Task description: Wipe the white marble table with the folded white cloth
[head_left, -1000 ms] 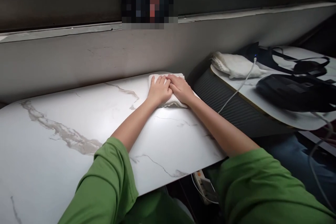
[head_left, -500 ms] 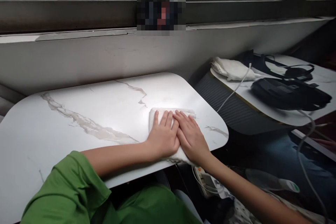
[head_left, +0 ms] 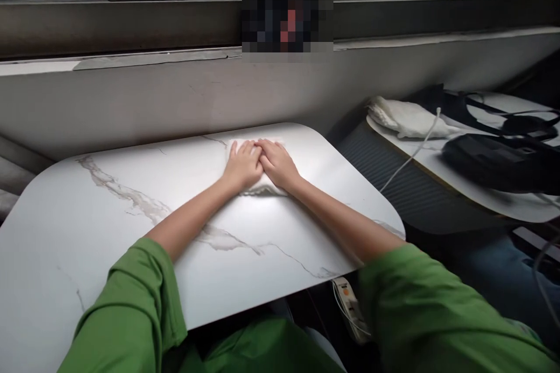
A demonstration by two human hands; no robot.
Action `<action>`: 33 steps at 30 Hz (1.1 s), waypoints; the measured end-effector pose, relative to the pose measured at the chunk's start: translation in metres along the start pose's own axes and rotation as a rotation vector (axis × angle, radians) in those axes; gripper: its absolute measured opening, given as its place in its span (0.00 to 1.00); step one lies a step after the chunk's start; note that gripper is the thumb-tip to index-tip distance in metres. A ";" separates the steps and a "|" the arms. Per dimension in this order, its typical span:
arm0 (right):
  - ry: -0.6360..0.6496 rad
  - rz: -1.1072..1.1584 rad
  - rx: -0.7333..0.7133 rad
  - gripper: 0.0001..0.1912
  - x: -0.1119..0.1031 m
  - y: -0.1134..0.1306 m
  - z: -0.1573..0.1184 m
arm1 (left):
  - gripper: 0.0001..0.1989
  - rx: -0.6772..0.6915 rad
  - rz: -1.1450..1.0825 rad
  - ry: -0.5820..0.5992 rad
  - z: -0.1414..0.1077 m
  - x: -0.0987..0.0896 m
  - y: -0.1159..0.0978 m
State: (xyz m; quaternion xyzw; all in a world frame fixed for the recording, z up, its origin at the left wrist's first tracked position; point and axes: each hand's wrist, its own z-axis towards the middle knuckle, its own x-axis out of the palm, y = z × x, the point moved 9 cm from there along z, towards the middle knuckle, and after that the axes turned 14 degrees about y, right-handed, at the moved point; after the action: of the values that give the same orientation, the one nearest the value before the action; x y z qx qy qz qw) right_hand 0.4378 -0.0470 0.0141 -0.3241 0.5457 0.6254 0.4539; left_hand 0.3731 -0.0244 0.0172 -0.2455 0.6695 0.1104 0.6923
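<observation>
Near the far side of a white marble-patterned table (head_left: 210,291), a folded white cloth (head_left: 266,187) lies flat under both palms. My left hand (head_left: 243,166) rests on its left part, fingers stretched out and pointing away from me. Beside it and touching it, my right hand (head_left: 277,164) lies flat on the cloth's right part, its fingers also extended. Much of the cloth is hidden beneath the hands; its near edge and a bit of its far edge show.
A second table (head_left: 485,201) on the right carries a white cloth bundle (head_left: 409,116), a black bag (head_left: 503,163) and a white cable (head_left: 411,154). A power strip (head_left: 350,309) is below the table's near edge. A wall (head_left: 153,99) runs behind, under windows.
Both hands and the cloth have slid away from me and somewhat left, from near the table's front edge toward its far side. My arms are more stretched out.
</observation>
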 end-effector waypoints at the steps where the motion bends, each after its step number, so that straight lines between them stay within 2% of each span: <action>1: -0.001 -0.004 -0.017 0.24 0.002 -0.002 0.021 | 0.22 -0.023 -0.001 -0.032 0.011 -0.004 0.015; 4: 0.017 -0.037 -0.060 0.23 0.010 -0.003 0.070 | 0.20 -0.100 0.005 -0.101 0.034 -0.012 0.052; 7: 0.039 -0.064 -0.086 0.22 0.016 -0.004 0.091 | 0.19 -0.138 0.007 -0.126 0.042 -0.016 0.069; 11: 0.004 -0.058 -0.097 0.22 0.015 -0.005 0.087 | 0.20 -0.146 0.016 -0.115 0.040 -0.015 0.068; 15: 0.020 -0.028 -0.089 0.24 0.017 0.004 0.069 | 0.21 -0.163 0.018 -0.078 0.023 -0.011 0.059; 18: 0.047 -0.004 -0.093 0.24 0.019 0.019 0.049 | 0.22 -0.192 0.033 -0.065 -0.003 -0.008 0.051; 21: 0.088 -0.004 -0.106 0.25 0.022 0.043 0.019 | 0.23 -0.203 0.053 -0.052 -0.040 -0.006 0.037; 25: 0.151 -0.007 -0.151 0.27 0.030 0.088 -0.041 | 0.25 -0.150 0.057 0.006 -0.105 0.000 0.013; 28: 0.183 0.074 -0.177 0.27 0.036 0.119 -0.085 | 0.25 -0.076 0.058 0.030 -0.159 0.002 0.000; 31: 0.250 0.212 -0.240 0.28 0.040 0.143 -0.109 | 0.26 -0.046 0.025 0.048 -0.202 0.001 0.002; 33: 0.286 0.276 -0.275 0.29 0.038 0.151 -0.109 | 0.26 -0.058 -0.015 0.095 -0.217 0.001 0.010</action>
State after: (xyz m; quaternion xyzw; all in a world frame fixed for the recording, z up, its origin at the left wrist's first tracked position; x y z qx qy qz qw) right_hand 0.2742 -0.1441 0.0175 -0.3902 0.5534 0.6977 0.2339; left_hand 0.1792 -0.1220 0.0184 -0.2756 0.6963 0.1126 0.6531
